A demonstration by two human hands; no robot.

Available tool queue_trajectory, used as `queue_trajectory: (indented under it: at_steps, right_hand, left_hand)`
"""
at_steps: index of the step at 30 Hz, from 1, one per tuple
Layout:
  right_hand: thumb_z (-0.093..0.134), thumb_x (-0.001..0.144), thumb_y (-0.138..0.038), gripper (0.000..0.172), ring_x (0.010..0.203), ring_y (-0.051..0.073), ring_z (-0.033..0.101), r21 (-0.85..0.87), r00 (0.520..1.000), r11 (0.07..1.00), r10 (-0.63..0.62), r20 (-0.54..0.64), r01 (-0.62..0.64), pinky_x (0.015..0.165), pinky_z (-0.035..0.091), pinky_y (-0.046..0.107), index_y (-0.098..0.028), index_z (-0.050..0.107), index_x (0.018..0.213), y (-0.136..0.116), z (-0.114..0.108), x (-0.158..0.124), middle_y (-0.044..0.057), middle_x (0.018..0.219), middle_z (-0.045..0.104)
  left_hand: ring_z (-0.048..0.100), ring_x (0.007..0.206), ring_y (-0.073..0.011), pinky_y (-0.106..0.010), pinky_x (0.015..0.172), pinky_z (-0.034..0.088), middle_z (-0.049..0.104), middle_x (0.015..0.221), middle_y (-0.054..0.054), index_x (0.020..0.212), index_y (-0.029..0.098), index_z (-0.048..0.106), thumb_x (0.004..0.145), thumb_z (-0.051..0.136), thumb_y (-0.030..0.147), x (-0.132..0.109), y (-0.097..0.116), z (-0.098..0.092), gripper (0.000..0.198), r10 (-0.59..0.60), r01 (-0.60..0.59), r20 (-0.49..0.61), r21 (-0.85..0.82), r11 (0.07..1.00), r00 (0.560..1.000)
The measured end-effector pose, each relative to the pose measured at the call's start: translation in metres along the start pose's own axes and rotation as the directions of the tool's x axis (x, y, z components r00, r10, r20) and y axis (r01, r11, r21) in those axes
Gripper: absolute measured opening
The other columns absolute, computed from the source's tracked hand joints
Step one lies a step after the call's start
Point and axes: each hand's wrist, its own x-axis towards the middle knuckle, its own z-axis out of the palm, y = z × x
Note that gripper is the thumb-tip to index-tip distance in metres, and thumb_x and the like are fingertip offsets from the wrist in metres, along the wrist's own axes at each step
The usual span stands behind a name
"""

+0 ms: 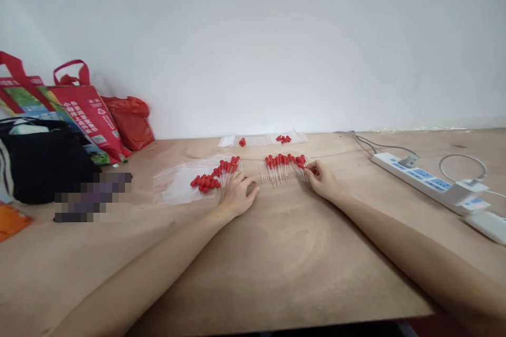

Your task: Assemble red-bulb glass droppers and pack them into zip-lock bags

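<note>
Many red-bulbed droppers (281, 159) lie side by side between our hands, bulbs pointing away and clear tubes toward us, an arrangement that likely keeps each one separate and easy to pinch. At the right end, our right hand (322, 181) has thumb and fingertips closed around a dropper's red bulb, probably because the soft end offers a surer hold than the thin tube. Our left hand (239, 195) rests with loosely curled, parted fingers, seemingly gripping nothing; we cannot tell whether it touches the tubes behind it. Left of it, more red bulbs (205, 181) lie partly on clear bags (169, 187). Farther back, small red pieces (283, 139) sit by the wall, while the power strip (411, 176) lies off right, clear of our arm.
</note>
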Motion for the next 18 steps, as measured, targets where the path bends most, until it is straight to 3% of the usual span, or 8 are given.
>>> queue_trajectory:
  at_steps: [4,9,13,18]
  right_hand:
    - [0.043,0.073,-0.029,0.034,0.061,0.014,0.053,-0.052,0.994,0.993,0.103,-0.031,-0.105,0.059,0.041,0.026,-0.013,0.056,0.1,-0.006,-0.001,-0.007,0.005,0.074,0.062]
    - [0.043,0.07,-0.029,0.033,0.056,0.013,0.053,-0.08,0.969,0.966,0.245,0.003,-0.244,0.056,0.04,0.025,-0.017,0.066,0.091,-0.006,-0.005,-0.009,0.003,0.069,0.065]
    - [0.044,0.068,-0.029,0.033,0.051,0.012,0.051,-0.052,0.969,0.968,0.245,-0.005,-0.245,0.053,0.039,0.024,-0.018,0.067,0.089,-0.005,-0.006,-0.012,0.002,0.066,0.065]
    - [0.045,0.068,-0.03,0.033,0.05,0.012,0.05,-0.057,0.971,0.969,0.238,-0.036,-0.24,0.053,0.039,0.024,-0.018,0.067,0.087,-0.008,-0.007,-0.014,0.002,0.062,0.064]
  left_hand:
    - [0.045,0.094,-0.0224,-0.038,0.081,0.034,0.055,0.092,-0.005,0.083,0.02,0.06,0.075,0.052,0.023,0.033,0.032,0.024,0.012,-0.007,0.007,0.012,-0.026,1.0,1.0]
    - [0.039,0.099,-0.0258,-0.04,0.082,0.03,0.051,0.101,-0.01,0.082,0.017,0.062,0.075,0.052,0.026,0.082,0.067,0.055,0.015,-0.115,0.11,0.053,0.084,0.99,0.992]
    - [0.039,0.097,-0.0285,-0.042,0.081,0.028,0.053,0.096,-0.015,0.078,0.011,0.064,0.073,0.051,0.021,0.101,0.076,0.07,0.017,-0.19,0.179,0.077,0.127,0.976,0.979]
    - [0.038,0.097,-0.0289,-0.045,0.081,0.025,0.053,0.097,-0.017,0.084,0.011,0.064,0.075,0.046,0.013,0.109,0.082,0.081,0.02,-0.254,0.24,0.079,0.159,0.958,0.964]
